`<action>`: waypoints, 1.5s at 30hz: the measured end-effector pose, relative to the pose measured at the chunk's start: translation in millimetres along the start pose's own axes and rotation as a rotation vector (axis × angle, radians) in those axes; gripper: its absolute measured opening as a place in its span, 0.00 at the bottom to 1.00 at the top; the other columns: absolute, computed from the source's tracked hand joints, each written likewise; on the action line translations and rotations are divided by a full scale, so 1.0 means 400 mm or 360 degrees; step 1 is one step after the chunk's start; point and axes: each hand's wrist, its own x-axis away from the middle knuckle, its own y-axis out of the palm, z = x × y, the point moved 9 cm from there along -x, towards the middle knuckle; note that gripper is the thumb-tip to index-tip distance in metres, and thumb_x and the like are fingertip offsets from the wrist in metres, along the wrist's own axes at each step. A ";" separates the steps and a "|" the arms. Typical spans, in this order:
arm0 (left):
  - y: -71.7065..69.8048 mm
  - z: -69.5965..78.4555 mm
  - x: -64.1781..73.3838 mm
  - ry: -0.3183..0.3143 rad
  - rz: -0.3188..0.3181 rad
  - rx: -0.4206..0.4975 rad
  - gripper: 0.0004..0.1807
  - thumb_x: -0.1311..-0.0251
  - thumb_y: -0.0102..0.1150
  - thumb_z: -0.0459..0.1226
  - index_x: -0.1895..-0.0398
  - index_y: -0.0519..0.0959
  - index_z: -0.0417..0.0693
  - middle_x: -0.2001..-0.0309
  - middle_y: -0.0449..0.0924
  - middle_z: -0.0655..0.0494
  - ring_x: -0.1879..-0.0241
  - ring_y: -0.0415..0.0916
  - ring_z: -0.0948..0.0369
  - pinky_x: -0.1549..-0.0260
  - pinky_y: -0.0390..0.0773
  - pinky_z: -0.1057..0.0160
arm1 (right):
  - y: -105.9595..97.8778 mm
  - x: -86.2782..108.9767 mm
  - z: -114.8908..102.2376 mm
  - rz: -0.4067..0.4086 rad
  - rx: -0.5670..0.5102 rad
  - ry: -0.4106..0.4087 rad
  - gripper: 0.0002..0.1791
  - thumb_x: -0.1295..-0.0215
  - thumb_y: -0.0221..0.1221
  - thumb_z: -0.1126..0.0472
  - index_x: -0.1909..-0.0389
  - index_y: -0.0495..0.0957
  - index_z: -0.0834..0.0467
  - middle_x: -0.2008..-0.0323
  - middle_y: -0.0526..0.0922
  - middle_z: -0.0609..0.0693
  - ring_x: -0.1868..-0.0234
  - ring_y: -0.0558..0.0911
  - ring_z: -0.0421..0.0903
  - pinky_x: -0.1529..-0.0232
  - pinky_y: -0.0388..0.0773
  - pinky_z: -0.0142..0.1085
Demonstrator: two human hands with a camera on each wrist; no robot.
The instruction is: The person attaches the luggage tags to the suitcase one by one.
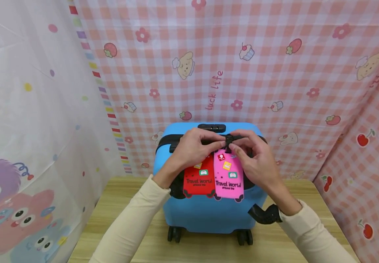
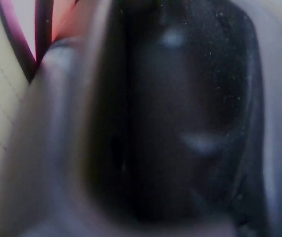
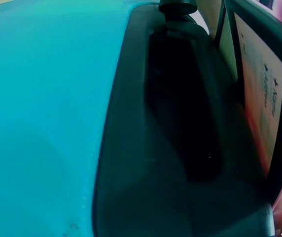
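Note:
A blue suitcase (image 1: 209, 215) stands upright in the head view, with a black strap (image 1: 169, 140) around its upper part. Two suitcase-shaped luggage tags, one red (image 1: 198, 188) and one pink (image 1: 229, 188), hang side by side over its front. My left hand (image 1: 194, 148) pinches a small black buckle (image 1: 229, 138) from the left, just above the pink tag. From the right, my right hand (image 1: 258, 159) pinches the same buckle, thumb and fingers meeting at it. The pink tag's back, a printed name and address card (image 3: 264, 84), shows in the right wrist view.
A black combination lock (image 1: 211, 128) sits on the suitcase top. Its wheels (image 1: 244, 237) rest on a wood-grain surface (image 1: 137, 219). Patterned cloth (image 1: 163, 65) hangs behind and on both sides. The left wrist view is dark and blurred.

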 end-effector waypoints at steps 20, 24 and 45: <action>0.001 0.001 0.000 0.0018 0.0013 0.0000 0.13 0.35 0.64 0.42 0.50 0.87 0.54 0.57 0.87 0.61 0.64 0.80 0.66 0.66 0.81 0.65 | -0.008 0.001 -0.003 0.0046 0.0007 -0.0050 0.17 0.35 0.62 0.70 0.45 0.80 0.61 0.68 0.87 0.53 0.74 0.74 0.40 0.72 0.71 0.26; 0.000 0.002 0.000 0.0023 0.0010 0.0000 0.13 0.36 0.65 0.42 0.49 0.86 0.54 0.55 0.86 0.60 0.63 0.81 0.66 0.64 0.81 0.65 | -0.009 0.001 -0.004 0.0058 0.0048 -0.0066 0.18 0.35 0.62 0.69 0.44 0.81 0.61 0.68 0.87 0.53 0.73 0.75 0.40 0.71 0.71 0.26; 0.005 -0.002 0.007 0.0046 -0.0068 -0.0020 0.18 0.38 0.67 0.42 0.44 0.84 0.55 0.50 0.85 0.60 0.59 0.79 0.66 0.62 0.81 0.64 | -0.014 0.000 -0.010 0.0113 0.0154 -0.0105 0.19 0.39 0.66 0.69 0.46 0.83 0.61 0.69 0.88 0.52 0.72 0.79 0.37 0.75 0.72 0.24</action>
